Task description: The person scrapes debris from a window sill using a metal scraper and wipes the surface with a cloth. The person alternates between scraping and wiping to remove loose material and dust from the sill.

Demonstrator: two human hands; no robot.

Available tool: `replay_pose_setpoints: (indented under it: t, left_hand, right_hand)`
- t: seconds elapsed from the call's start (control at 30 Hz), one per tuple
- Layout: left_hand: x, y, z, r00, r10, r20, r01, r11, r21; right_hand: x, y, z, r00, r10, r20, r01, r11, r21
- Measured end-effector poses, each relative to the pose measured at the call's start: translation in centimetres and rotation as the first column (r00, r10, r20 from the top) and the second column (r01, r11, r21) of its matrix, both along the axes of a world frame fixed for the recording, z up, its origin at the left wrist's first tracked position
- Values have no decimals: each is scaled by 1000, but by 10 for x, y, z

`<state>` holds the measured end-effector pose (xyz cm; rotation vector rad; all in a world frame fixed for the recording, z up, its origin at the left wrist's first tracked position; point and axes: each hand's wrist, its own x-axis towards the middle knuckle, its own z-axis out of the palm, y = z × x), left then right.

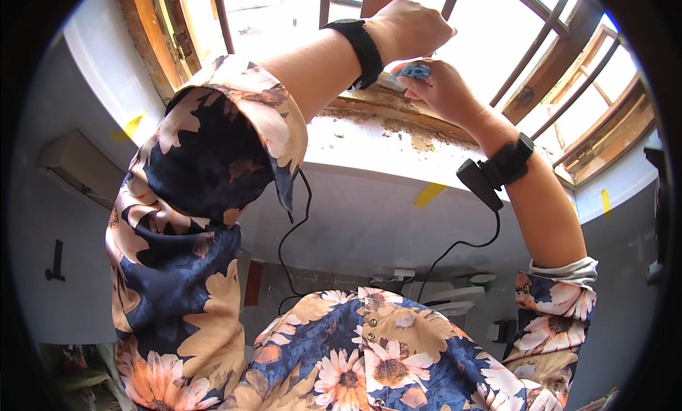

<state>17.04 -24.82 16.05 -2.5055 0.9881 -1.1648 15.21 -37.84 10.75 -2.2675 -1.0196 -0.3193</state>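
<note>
My right hand (445,88) is raised at the window, its thumb and fingers closed on a crumpled piece of blue material (414,72), perhaps plastic or cloth. Just beyond it, my left hand (410,30) is curled in front of the bright window opening. Its back is towards me, so its fingers and anything in them are hidden. Both hands are above the worn wooden bottom rail of the window frame (367,106). On the white sill (351,139) below are crumbs of debris and brown patches where the surface has flaked.
Dark vertical bars (522,59) cross the window. An open wooden casement (602,80) stands at the right. Black straps circle both wrists, and a black cable (463,244) hangs from the right wrist's device (479,182). Yellow tape (429,194) sticks to the sill's edge.
</note>
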Motion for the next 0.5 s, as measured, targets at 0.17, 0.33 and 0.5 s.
replay_pose_setpoints:
  t: [0.17, 0.33, 0.5]
  left_hand:
    - [1, -2, -1, 999, 4, -38, -4, 1000, -7]
    - [1, -1, -2, 1000, -17, -16, 17, 1000, -6]
    - [2, -3, -2, 1000, 30, 5, -30, 1000, -4]
  right_hand:
    - [9, -7, 1, 999, 13, 48, -9, 996, -89]
    - [9, -13, 2, 994, 71, 83, -63, 994, -90]
    - [10, -9, 10, 999, 27, -47, -33, 989, -144]
